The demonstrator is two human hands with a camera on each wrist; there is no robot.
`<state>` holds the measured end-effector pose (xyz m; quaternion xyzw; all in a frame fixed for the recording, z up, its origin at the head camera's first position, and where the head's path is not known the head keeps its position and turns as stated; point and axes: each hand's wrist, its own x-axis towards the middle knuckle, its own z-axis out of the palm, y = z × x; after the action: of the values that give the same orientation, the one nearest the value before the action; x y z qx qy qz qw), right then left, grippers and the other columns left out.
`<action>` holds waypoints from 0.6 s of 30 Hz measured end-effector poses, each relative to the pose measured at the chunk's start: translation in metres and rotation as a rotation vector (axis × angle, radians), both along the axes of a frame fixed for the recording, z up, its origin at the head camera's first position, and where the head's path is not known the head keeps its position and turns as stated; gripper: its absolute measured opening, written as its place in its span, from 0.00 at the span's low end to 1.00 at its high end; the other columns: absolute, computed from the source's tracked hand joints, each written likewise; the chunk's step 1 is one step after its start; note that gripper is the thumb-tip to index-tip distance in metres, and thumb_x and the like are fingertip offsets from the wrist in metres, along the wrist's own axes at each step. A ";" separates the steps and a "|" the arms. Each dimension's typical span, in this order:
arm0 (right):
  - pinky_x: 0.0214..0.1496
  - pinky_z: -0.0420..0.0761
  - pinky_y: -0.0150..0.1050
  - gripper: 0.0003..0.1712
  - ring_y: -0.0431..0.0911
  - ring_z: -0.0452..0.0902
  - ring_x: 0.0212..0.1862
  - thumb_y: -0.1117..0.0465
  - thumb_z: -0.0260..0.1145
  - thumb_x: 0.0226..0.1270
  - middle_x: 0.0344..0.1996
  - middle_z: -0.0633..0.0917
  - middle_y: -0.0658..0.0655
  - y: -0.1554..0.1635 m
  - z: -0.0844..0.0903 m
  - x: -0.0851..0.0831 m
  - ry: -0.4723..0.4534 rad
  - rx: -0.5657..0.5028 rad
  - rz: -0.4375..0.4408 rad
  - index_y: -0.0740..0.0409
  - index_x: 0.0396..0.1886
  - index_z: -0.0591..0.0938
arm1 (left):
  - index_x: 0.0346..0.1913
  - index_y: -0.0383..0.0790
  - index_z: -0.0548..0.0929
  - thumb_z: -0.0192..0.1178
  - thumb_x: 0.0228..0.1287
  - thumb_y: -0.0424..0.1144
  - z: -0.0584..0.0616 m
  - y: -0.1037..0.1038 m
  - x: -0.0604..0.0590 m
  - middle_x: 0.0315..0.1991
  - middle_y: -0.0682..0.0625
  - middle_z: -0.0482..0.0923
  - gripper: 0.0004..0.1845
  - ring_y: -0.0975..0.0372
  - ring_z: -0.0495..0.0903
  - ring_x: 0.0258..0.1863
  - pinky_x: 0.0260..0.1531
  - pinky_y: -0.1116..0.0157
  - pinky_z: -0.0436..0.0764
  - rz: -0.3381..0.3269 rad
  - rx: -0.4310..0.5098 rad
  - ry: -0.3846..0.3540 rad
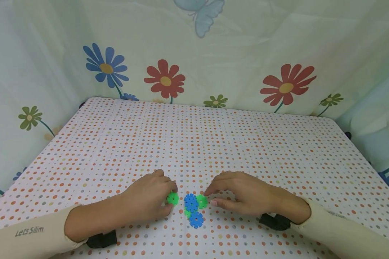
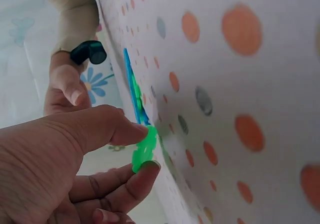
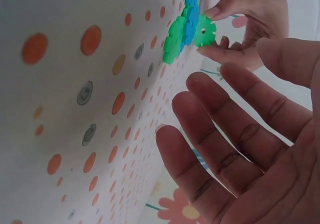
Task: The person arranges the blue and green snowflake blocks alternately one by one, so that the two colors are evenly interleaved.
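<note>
Between thumb and index finger my left hand [image 1: 150, 198] pinches a green notched disc [image 2: 145, 149], held at its edges. To its right on the table lies a small cluster of similar notched plastic discs: blue discs [image 1: 191, 202] overlap green ones, with a green disc [image 1: 202, 201] sticking out to the right and another blue disc [image 1: 196, 219] nearest me. My right hand [image 1: 243, 194] hovers beside the cluster's right side, thumb and fingers apart, holding nothing. In the right wrist view its fingers [image 3: 215, 149] are extended, away from the discs.
A white cloth with coloured dots covers the table [image 1: 194, 144]. Behind it hangs a curtain [image 1: 233, 50] printed with flowers and a butterfly. Dark bands [image 1: 275, 221] sit at both wrists.
</note>
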<state>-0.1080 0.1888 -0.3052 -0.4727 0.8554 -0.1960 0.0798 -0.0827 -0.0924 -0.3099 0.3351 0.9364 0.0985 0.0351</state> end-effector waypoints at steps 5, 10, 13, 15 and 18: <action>0.55 0.80 0.38 0.14 0.32 0.78 0.53 0.47 0.59 0.74 0.47 0.84 0.36 -0.005 0.000 -0.005 -0.007 -0.008 0.017 0.43 0.50 0.85 | 0.41 0.42 0.87 0.70 0.52 0.38 0.004 -0.001 -0.003 0.27 0.59 0.80 0.12 0.64 0.68 0.32 0.34 0.68 0.73 -0.007 0.019 0.000; 0.49 0.78 0.32 0.13 0.33 0.76 0.46 0.50 0.63 0.71 0.42 0.83 0.39 -0.014 -0.004 -0.011 -0.021 -0.018 0.051 0.43 0.51 0.85 | 0.43 0.42 0.87 0.71 0.53 0.39 0.006 -0.001 -0.005 0.25 0.59 0.77 0.13 0.64 0.68 0.32 0.32 0.69 0.72 -0.011 0.019 -0.027; 0.44 0.74 0.29 0.14 0.35 0.71 0.42 0.51 0.66 0.68 0.40 0.80 0.40 -0.020 -0.009 -0.014 -0.020 -0.025 0.094 0.42 0.53 0.85 | 0.44 0.42 0.88 0.71 0.53 0.39 0.006 -0.001 -0.006 0.27 0.58 0.78 0.14 0.64 0.68 0.32 0.32 0.69 0.72 -0.012 0.014 -0.035; 0.44 0.73 0.28 0.16 0.35 0.70 0.41 0.50 0.68 0.67 0.40 0.78 0.40 -0.024 -0.012 -0.016 -0.027 -0.015 0.115 0.41 0.54 0.84 | 0.44 0.42 0.88 0.71 0.54 0.39 0.007 0.000 -0.006 0.28 0.58 0.79 0.14 0.64 0.68 0.32 0.32 0.69 0.72 -0.013 0.007 -0.038; 0.43 0.72 0.27 0.18 0.34 0.68 0.40 0.49 0.69 0.66 0.40 0.77 0.40 -0.030 -0.014 -0.018 -0.032 0.021 0.134 0.39 0.56 0.83 | 0.45 0.42 0.88 0.72 0.54 0.39 0.007 0.000 -0.006 0.29 0.57 0.81 0.14 0.64 0.69 0.33 0.34 0.68 0.73 -0.015 0.000 -0.041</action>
<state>-0.1259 0.1589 -0.3196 -0.5249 0.8225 -0.1887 0.1112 -0.0890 -0.0927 -0.3026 0.3400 0.9329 0.1050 0.0552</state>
